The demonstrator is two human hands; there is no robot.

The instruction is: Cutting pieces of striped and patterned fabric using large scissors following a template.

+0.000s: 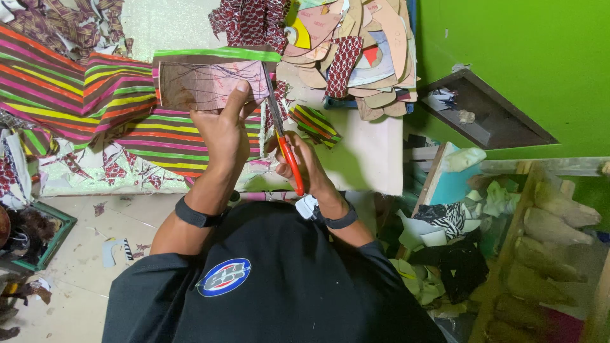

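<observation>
My left hand (pixel 223 130) grips the lower edge of a folded piece of striped cloth (pixel 210 81), its pale pinkish underside turned toward me. My right hand (pixel 304 166) holds red-handled scissors (pixel 280 130) upright, the blades running up along the right edge of that piece. The rest of the multicoloured striped cloth (pixel 76 95) spreads over the table to the left. A small striped offcut (pixel 314 122) lies just right of the blades.
A heap of shaped paper and card patterns (pixel 356 51) sits at the back of the white table (pixel 372 159). Dark red patterned fabric (pixel 251 22) lies behind. Scraps fill a bin (pixel 445 241) at right, beside wooden shoe forms (pixel 553 235). Green wall beyond.
</observation>
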